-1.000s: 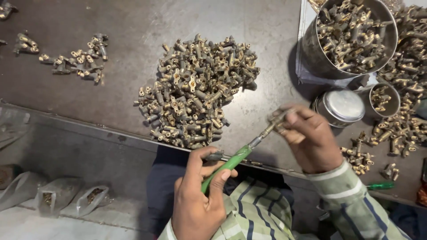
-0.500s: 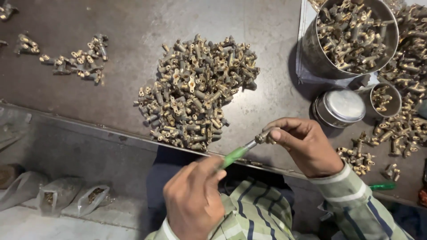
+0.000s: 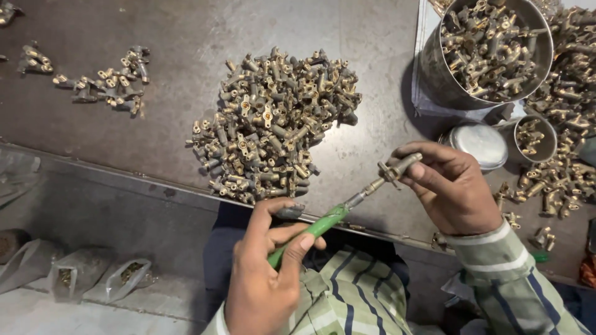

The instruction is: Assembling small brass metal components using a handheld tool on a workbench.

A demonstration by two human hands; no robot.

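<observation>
From my remote seat I see two bare hands, no gloves, rings or watch on either. The right hand [image 3: 456, 192] comes out of a long shirt sleeve [image 3: 506, 273] in pale green with white bands and dark blue stripes, ending in a buttoned-looking cuff (I cannot make out the button itself). The left hand [image 3: 264, 285] shows only a sliver of the same striped cloth at the wrist. The shirt front [image 3: 351, 298] below carries matching dark blue stripes on green.
</observation>
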